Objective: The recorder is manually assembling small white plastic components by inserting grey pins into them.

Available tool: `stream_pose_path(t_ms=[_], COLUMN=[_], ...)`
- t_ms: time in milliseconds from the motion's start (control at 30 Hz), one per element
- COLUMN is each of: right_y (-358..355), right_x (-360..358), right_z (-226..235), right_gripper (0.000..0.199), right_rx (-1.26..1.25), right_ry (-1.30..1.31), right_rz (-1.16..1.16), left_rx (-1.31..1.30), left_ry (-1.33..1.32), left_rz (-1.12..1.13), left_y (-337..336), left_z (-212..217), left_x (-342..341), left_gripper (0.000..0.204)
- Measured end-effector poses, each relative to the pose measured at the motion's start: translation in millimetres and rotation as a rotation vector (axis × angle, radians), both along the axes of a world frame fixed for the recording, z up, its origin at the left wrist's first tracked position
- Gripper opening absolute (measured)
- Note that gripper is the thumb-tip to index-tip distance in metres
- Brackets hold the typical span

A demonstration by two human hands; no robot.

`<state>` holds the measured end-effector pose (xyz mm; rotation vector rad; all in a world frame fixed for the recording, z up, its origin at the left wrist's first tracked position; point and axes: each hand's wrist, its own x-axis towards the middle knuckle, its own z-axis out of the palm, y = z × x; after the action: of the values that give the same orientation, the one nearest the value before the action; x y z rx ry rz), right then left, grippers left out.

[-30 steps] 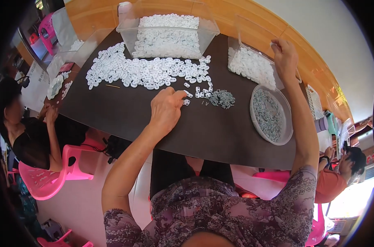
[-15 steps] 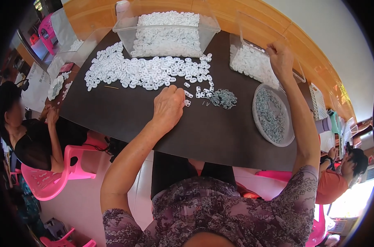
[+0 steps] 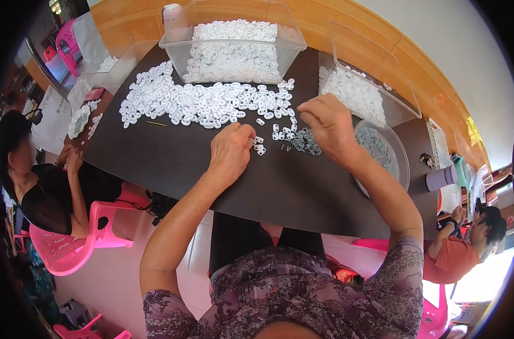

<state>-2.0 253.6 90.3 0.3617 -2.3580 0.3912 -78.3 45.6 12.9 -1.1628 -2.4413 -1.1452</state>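
The person sits at a dark table (image 3: 172, 169) and works with small white plastic pieces (image 3: 200, 104) that lie in a long heap across it. The left hand (image 3: 230, 151) is curled, its fingertips pinched together on or just above a few loose pieces (image 3: 259, 148) near the heap; I cannot tell if one is really held. The right hand (image 3: 329, 125) is also half closed, fingers bent over a little grey pile (image 3: 306, 141) beside a round clear dish (image 3: 389, 152). Whether it grips something is hidden.

I think the work goes best when each hand takes only one piece, keeps low to the table, and does not push the heap. Behind stand a clear tub (image 3: 234, 42) and a second clear box (image 3: 364, 85), both holding white pieces.
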Motion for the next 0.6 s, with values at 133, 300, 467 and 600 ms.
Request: stream_pose_path(t_ms=[133, 300, 467, 600], right_y=[-5.1, -6.7, -4.2, -14.5], right_x=[-16.7, -26.0, -28.0, -32.2], right_z=[-21.0, -34.5, -46.2, -48.5], right_gripper=[0.008, 0.006, 0.004, 0.004], right_rx=[-0.087, -0.161, -0.163, -0.191], right_ry=[-0.102, -0.184, -0.234, -0.245], right_rz=[-0.016, -0.019, -0.012, 0.023], left_rx=[-0.105, -0.258, -0.144, -0.169], left_ry=[0.147, 0.216, 0.174, 0.134], left_rz=[0.076, 0.048, 0.033, 0.062], left_y=[12.2, 20.3, 18.2, 22.3], left_z=[1.1, 1.4, 1.0, 3.9], left_x=[-11.6, -13.8, -5.0, -11.5], left_gripper=[0.027, 0.028, 0.007, 0.01])
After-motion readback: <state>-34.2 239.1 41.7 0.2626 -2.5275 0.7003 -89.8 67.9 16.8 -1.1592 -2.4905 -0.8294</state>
